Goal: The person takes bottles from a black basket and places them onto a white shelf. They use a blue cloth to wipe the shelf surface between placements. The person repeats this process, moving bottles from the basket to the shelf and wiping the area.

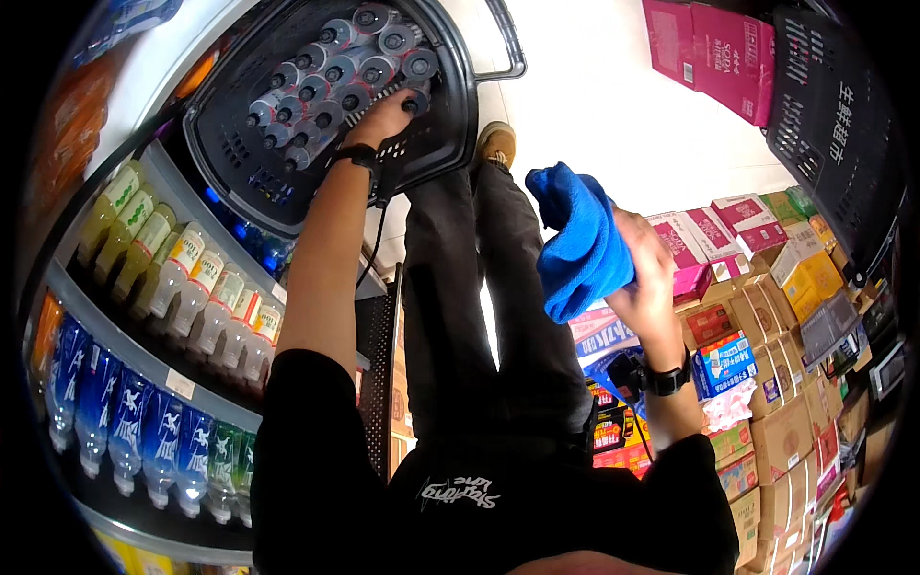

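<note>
A black plastic shopping basket (467, 134) holds several clear bottles (340, 72) with dark caps, standing upright in close rows. My left hand (381, 117) reaches into the basket, its fingers closed round the top of a bottle (414, 103) at the near right end of the rows. The lower part of that bottle is hidden by the hand and the basket. Off to the right, my right hand (644, 264) grips a bunched blue cloth (580, 244) in the air, away from the basket. Some of its fingers are hidden behind the cloth.
At left, curved shelves (182, 383) carry pale yellow and clear bottles (206, 278), with blue ones (125, 407) below. Stacked cardboard boxes (781, 431) and pink cartons (704, 240) fill the right side. Another black basket (839, 125) stands at the far right, near pink boxes (714, 53).
</note>
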### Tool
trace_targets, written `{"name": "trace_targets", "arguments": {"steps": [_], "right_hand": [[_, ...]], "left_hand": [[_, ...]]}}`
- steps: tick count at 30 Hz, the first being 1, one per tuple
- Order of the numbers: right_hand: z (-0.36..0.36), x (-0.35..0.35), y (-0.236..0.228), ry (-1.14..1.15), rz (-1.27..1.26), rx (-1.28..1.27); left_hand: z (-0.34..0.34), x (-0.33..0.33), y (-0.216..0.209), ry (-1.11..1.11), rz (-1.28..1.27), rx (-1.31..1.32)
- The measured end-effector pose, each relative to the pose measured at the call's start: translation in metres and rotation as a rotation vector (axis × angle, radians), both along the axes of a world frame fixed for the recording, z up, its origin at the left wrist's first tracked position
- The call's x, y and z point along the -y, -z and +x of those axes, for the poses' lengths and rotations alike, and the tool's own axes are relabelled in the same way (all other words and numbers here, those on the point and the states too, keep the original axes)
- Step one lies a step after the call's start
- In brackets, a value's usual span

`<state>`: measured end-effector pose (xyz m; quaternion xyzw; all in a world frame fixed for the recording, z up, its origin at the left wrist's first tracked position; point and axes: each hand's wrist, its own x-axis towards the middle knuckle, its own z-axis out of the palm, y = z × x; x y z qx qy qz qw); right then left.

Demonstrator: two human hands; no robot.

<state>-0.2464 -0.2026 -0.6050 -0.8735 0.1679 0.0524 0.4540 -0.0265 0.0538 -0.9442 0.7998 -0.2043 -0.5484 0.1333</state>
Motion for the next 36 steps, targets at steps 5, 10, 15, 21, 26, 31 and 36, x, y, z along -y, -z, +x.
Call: {"name": "trace_targets", "arguments": {"steps": [5, 10, 15, 21, 26, 31, 36], "right_hand": [[-0.006, 0.008, -0.008, -0.019, -0.013, -0.045], [-0.003, 0.022, -0.034, -0.039, -0.063, -0.001], [0.013, 0.010, -0.112, 0.013, -0.033, 0.095], [0.034, -0.001, -0.222, -0.030, 0.051, 0.294], [0.079, -0.020, -0.307, -0.018, 0.249, 0.487], [0.122, -0.039, -0.364, -0.044, 0.691, 0.643], [0.155, -0.065, -0.430, -0.137, 0.590, 0.721]], "left_hand": [[0.000, 0.002, 0.020, -0.087, 0.032, -0.128], [0.030, -0.008, -0.033, -0.037, 0.000, 0.026], [0.041, -0.030, -0.201, 0.121, -0.032, 0.327], [0.019, -0.062, -0.496, -0.050, -0.406, 0.720], [0.015, -0.088, -0.729, 0.056, -0.472, 1.144], [0.021, -0.078, -0.875, -0.073, -0.752, 1.446], [0.037, -0.059, -0.953, -0.210, -0.928, 1.280]]}}
